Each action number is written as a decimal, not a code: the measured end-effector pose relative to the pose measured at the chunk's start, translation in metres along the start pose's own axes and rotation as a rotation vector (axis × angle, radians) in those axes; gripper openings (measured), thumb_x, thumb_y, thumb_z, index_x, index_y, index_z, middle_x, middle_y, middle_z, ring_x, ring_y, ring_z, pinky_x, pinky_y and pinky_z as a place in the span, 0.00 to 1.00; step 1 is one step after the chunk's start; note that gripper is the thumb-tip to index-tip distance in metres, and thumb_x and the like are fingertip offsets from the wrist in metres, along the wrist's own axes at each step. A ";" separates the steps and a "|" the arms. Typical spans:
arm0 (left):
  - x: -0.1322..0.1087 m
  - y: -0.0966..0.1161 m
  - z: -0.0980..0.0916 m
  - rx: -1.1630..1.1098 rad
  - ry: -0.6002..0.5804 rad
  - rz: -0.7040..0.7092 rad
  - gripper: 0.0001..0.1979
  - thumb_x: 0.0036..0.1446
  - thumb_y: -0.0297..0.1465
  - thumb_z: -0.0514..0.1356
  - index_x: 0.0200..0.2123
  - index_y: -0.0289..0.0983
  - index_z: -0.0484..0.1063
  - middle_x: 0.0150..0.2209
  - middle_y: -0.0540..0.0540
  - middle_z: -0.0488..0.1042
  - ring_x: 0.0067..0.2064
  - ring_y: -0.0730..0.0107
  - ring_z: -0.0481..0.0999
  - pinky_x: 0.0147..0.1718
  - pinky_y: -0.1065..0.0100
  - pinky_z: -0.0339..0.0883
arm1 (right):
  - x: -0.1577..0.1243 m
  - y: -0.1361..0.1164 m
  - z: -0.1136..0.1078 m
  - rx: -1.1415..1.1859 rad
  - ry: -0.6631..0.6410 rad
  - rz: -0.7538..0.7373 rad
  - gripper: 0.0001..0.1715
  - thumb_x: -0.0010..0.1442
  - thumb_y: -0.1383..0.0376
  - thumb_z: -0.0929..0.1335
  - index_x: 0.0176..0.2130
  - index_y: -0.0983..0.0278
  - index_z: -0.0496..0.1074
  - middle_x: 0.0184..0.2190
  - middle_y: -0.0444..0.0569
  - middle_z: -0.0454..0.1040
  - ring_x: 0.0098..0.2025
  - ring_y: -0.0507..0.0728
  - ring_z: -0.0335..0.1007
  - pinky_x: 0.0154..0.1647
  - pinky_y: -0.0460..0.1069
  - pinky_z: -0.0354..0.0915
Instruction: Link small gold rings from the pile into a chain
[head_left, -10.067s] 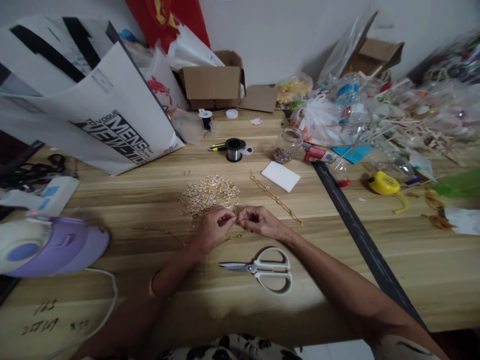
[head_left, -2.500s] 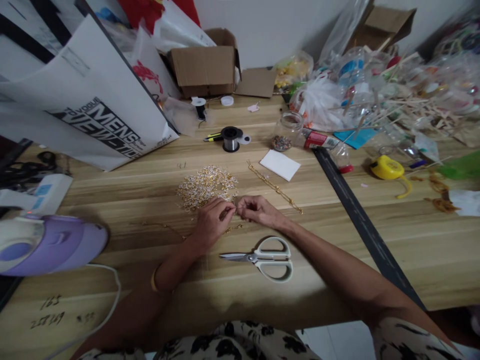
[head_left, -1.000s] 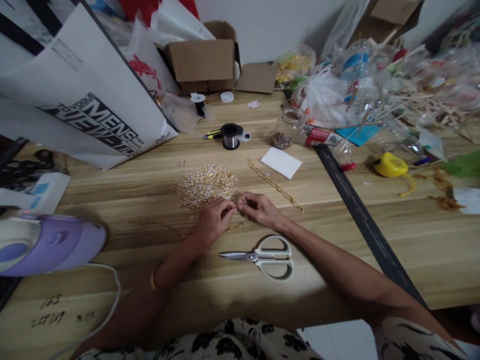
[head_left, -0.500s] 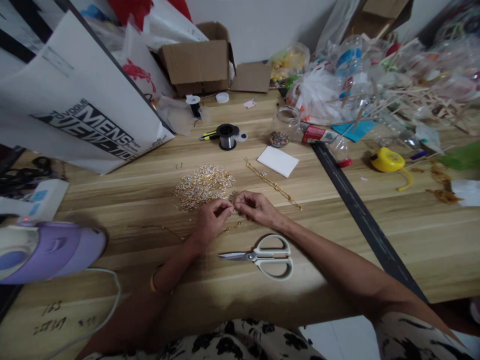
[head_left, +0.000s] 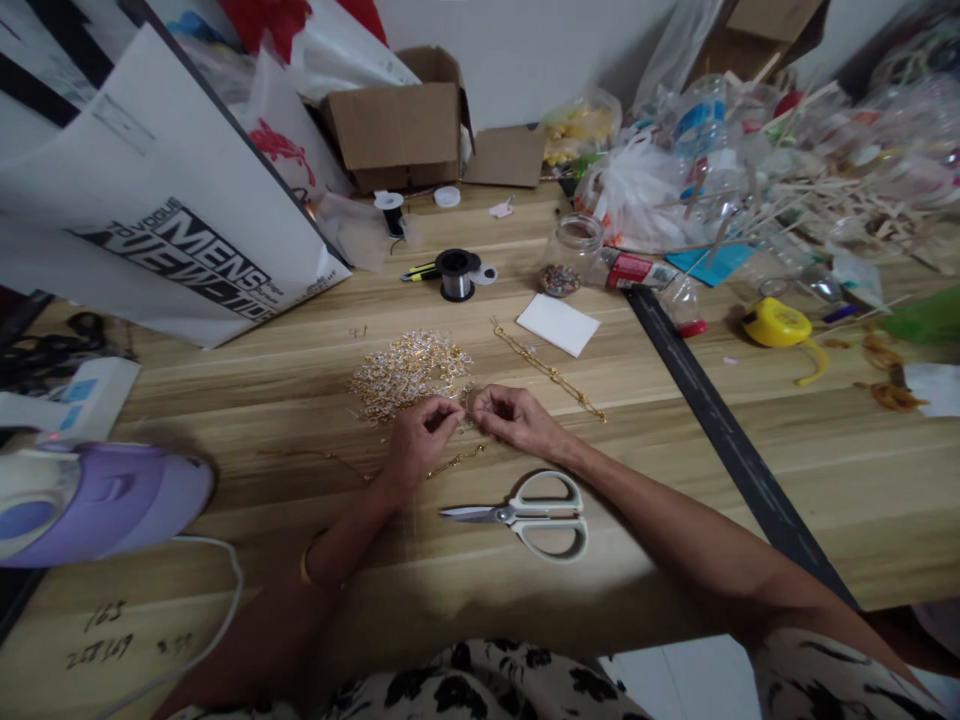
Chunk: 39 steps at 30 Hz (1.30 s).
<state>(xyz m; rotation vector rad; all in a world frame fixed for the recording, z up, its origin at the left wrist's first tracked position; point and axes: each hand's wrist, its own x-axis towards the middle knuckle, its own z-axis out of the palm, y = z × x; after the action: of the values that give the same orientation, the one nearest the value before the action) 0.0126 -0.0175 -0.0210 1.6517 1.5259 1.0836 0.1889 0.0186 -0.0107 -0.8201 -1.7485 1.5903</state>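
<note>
My left hand [head_left: 421, 440] and my right hand [head_left: 519, 420] face each other low over the table, each with its fingers pinched. Whatever is between the fingertips is too small to make out. Just beyond them lies a pile of small gold and clear beads [head_left: 409, 372]. A thin gold chain [head_left: 456, 461] runs across the wood under my left wrist. To the right of my right hand rests another gold chain [head_left: 553, 375]. Scissors with pale handles [head_left: 517, 513] lie nearer to me, blades pointing left.
Behind the beads stand a spool of wire [head_left: 456, 275] and a clear jar [head_left: 568, 255] with small beads in it. A white card [head_left: 558, 323] lies by the chain. At the right are a yellow tape measure [head_left: 776, 321] and heaped plastic; a large paper bag [head_left: 172, 200] stands left.
Both hands stay in nearly the same place, with the fingertips a little farther apart. The whole view has shifted very slightly.
</note>
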 end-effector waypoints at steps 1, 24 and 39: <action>0.000 0.000 0.000 0.003 0.005 0.001 0.05 0.50 0.31 0.60 0.28 0.35 0.73 0.26 0.50 0.75 0.27 0.73 0.72 0.27 0.73 0.65 | 0.000 -0.001 0.000 0.004 -0.001 0.005 0.10 0.56 0.61 0.66 0.31 0.67 0.65 0.21 0.41 0.61 0.22 0.47 0.53 0.22 0.42 0.52; 0.000 0.003 0.000 0.089 0.012 0.075 0.03 0.51 0.29 0.59 0.27 0.36 0.73 0.25 0.50 0.74 0.27 0.73 0.71 0.28 0.73 0.63 | 0.000 0.000 0.000 0.023 -0.008 0.002 0.10 0.54 0.62 0.67 0.30 0.67 0.65 0.21 0.40 0.60 0.22 0.47 0.52 0.23 0.43 0.51; -0.001 0.005 0.001 0.133 0.011 0.113 0.03 0.50 0.27 0.59 0.26 0.36 0.72 0.25 0.51 0.73 0.26 0.75 0.69 0.27 0.74 0.62 | 0.001 -0.002 0.001 0.009 0.003 0.015 0.08 0.55 0.64 0.66 0.30 0.68 0.64 0.20 0.40 0.60 0.22 0.46 0.52 0.22 0.42 0.51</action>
<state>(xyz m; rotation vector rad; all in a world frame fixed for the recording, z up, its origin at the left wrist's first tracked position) 0.0157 -0.0189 -0.0175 1.8442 1.5568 1.0716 0.1881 0.0186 -0.0084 -0.8320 -1.7358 1.6052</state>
